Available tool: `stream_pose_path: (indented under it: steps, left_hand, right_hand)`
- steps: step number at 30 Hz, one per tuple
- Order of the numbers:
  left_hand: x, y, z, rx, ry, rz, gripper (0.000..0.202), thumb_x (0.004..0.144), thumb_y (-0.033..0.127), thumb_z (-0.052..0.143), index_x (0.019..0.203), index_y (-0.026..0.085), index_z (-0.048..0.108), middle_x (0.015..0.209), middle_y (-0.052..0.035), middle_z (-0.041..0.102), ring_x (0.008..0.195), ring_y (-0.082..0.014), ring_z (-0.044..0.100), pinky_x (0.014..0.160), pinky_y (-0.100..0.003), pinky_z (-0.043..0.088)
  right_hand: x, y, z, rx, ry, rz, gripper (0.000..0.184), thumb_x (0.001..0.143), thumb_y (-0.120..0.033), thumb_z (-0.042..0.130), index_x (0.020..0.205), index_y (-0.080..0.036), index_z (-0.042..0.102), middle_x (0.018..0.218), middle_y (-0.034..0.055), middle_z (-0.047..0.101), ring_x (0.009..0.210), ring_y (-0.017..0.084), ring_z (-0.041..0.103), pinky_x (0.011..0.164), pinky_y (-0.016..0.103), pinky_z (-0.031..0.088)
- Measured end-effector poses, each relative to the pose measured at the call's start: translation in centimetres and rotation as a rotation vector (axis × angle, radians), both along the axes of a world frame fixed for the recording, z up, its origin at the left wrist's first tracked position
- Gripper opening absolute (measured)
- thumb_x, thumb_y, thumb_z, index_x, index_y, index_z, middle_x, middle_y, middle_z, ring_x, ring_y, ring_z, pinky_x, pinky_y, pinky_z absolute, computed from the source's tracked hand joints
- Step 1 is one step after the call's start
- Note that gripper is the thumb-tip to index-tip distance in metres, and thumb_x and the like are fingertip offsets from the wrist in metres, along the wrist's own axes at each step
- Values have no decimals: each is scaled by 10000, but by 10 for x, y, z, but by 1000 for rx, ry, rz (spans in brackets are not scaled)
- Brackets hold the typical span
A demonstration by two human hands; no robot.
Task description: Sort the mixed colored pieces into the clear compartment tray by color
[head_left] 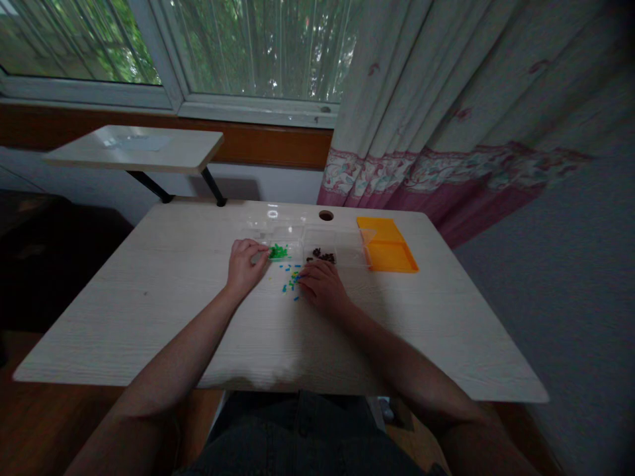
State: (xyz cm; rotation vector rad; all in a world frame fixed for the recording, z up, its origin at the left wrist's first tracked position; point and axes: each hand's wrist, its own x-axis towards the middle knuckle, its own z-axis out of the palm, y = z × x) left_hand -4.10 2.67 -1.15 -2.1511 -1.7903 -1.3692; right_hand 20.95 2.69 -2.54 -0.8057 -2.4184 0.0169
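Note:
A clear compartmented plastic box (pixel 347 254) stands on the pale wooden table (pixel 149 291). One compartment holds green beads (pixel 278 251), another holds dark brown beads (pixel 321 255). Loose blue and green beads (pixel 289 278) lie scattered on the table in front of the box. My left hand (pixel 244 264) rests by the box's left end, fingertips pinched together at the green beads. My right hand (pixel 323 284) lies on the table, fingers curled and touching the loose beads. What either hand pinches is too small to see.
An orange lid (pixel 387 245) lies right of the box. A round cable hole (pixel 326 215) sits near the table's far edge. A small raised shelf (pixel 133 149) stands behind at left. Curtain (pixel 446 132) and window are beyond.

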Motion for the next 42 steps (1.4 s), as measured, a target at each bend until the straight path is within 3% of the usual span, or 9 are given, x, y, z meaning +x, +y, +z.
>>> stream_pose_path:
  steps: [12,23,29,34,42]
  left_hand:
    - [-4,4,-7,-54,20,33,187,890,339,602,939,223,740,859,-55,636,897,-227,534,876,-398,431]
    - [-3,1,-5,-65,70,-43,335,887,236,574,1210,228,661,907,-58,605,927,-231,505,888,-397,418]
    - [8,-7,2,5,105,-261,238,915,307,575,1114,252,694,942,-53,614,946,-204,530,882,-378,423]
    - [22,-14,6,-14,187,-446,267,920,358,581,1154,266,673,928,-52,617,939,-203,542,874,-379,427]
    - [27,-16,7,-23,220,-520,247,919,357,594,1135,268,673,934,-50,625,937,-204,548,868,-375,433]
  right_hand:
    - [0,3,-5,-89,176,-30,134,906,-267,618,950,-230,739,1000,50,719,1029,211,587,970,399,419]
    - [-2,2,0,-159,315,-19,145,908,-272,607,927,-221,742,937,70,714,961,214,605,925,402,482]
    - [-4,3,0,-216,407,-33,160,915,-293,598,906,-223,741,914,73,707,917,210,611,888,402,502]
    - [-4,2,3,-270,432,-23,175,924,-315,586,919,-232,740,924,72,709,925,210,613,881,404,498]
    - [-7,-1,-1,-272,427,5,182,928,-299,577,956,-227,741,929,71,703,920,199,611,863,384,492]
